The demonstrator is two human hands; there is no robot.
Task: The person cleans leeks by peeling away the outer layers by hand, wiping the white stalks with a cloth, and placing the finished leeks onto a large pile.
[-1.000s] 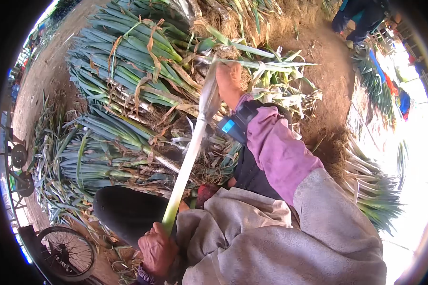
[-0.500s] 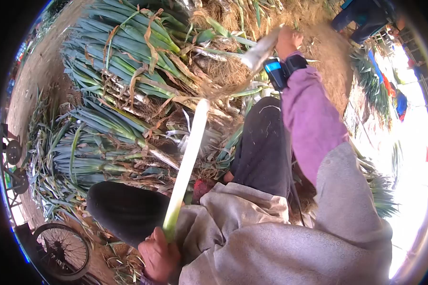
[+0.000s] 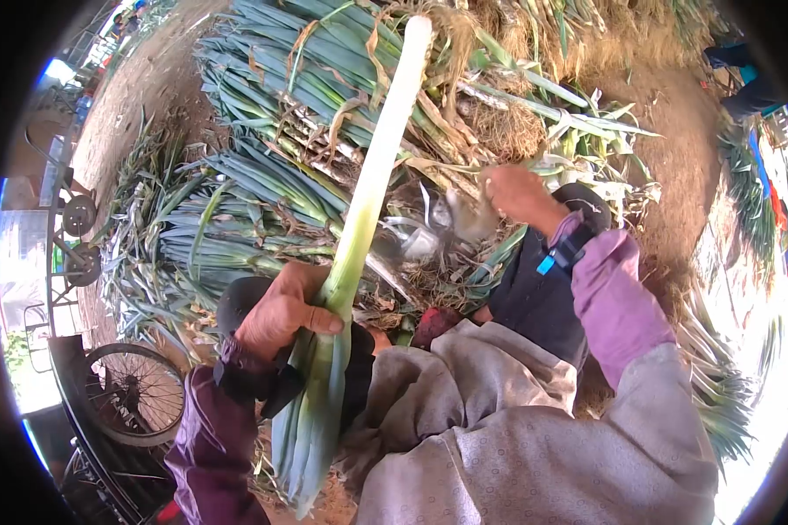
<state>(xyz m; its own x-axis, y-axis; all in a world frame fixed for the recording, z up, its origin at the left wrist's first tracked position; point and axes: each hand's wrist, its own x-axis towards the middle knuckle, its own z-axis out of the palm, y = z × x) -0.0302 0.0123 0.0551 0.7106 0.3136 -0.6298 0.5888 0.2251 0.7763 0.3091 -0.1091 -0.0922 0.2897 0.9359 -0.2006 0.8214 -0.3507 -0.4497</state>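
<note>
My left hand (image 3: pixel 284 311) is wrapped around a leek (image 3: pixel 372 188), gripping it where the white shank turns green. The leek slants up and away, its pale root end bare and smooth at the top and its green leaves hanging below my fist. To the right, over the pile and near my knee, is my right hand (image 3: pixel 524 199), with fingers curled in. A blurred whitish patch shows just under those fingers, and I cannot make out whether they hold it. A dark band with a blue-lit device (image 3: pixel 559 252) circles my right wrist.
Heaped leeks (image 3: pixel 271 188) with dry leaves and tangled roots lie ahead of me. Pale peeled scraps (image 3: pixel 600 144) are scattered at the right. A spoked wheel (image 3: pixel 133 392) stands at lower left. Another person's dark clothing (image 3: pixel 749 92) shows at upper right.
My left hand has risen with the leek, whose leaves now show below the fist. My right hand has come down and closer from the upper right, where it held a pale strip of leaf.
</note>
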